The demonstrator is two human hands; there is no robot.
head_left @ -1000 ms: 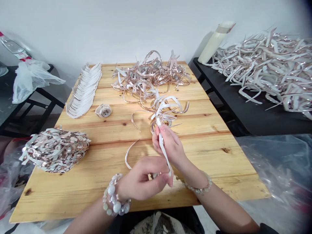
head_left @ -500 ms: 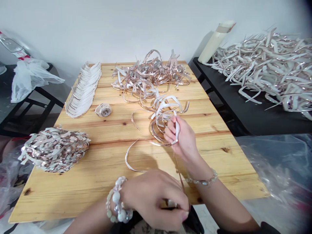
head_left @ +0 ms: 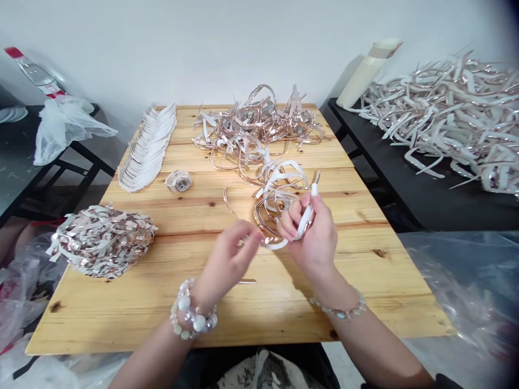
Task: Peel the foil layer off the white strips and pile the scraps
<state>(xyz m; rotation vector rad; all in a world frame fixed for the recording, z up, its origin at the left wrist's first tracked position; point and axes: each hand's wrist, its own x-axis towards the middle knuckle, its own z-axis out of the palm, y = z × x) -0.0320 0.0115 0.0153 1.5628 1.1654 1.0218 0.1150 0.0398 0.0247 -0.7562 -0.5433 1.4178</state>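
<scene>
My right hand (head_left: 311, 235) is closed around a white and rose-gold strip (head_left: 305, 221), whose white end sticks up past the thumb. To its left, my left hand (head_left: 229, 256) pinches at the rose-gold end of a strip (head_left: 271, 241) that runs toward the right hand; the fingertips are slightly blurred. Just beyond the hands lies a loose tangle of similar strips (head_left: 284, 175), joining a larger heap (head_left: 259, 121) at the far side of the table. A short strip end (head_left: 247, 281) shows beside the left wrist, partly hidden.
On the wooden table (head_left: 357, 270) stand a neat row of white strips (head_left: 148, 148), a small roll (head_left: 178, 181) and a bundle of cut pieces (head_left: 103, 240). A black table (head_left: 438, 208) at right bears a big strip pile (head_left: 446, 119). A plastic bag (head_left: 68, 127) and bottle (head_left: 36, 73) are at left.
My left hand has moved from the near table edge up and forward, close to my right hand. The thin strip stretched between them no longer shows. The view has shifted slightly left.
</scene>
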